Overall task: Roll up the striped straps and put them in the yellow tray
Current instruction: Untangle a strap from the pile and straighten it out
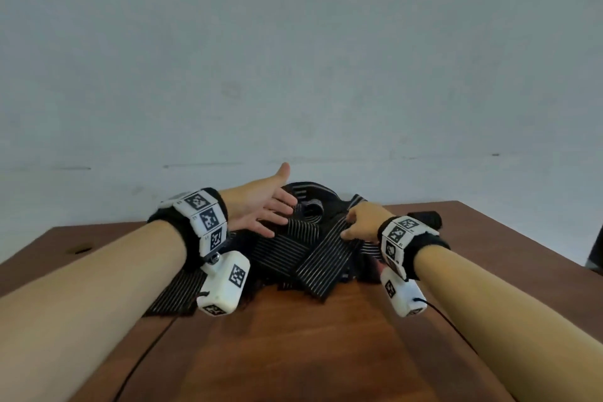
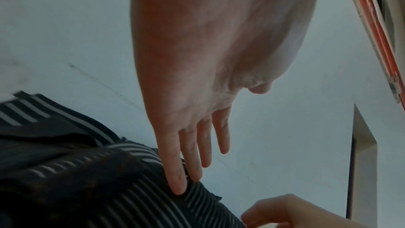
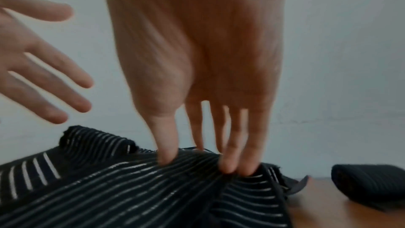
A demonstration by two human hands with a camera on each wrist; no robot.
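A tangled heap of black striped straps (image 1: 293,245) lies on the brown counter (image 1: 310,346); how many are in it cannot be counted. The left hand (image 1: 261,206) is spread flat with straight fingers (image 2: 175,171), the little finger touching the pile and the others just above it. The right hand (image 1: 362,222) pinches one strap, its fingers (image 3: 228,162) and thumb digging into the fabric so it bunches between them. To the right of those fingers, one rolled strap (image 3: 370,186) lies alone on the counter, apart from the heap.
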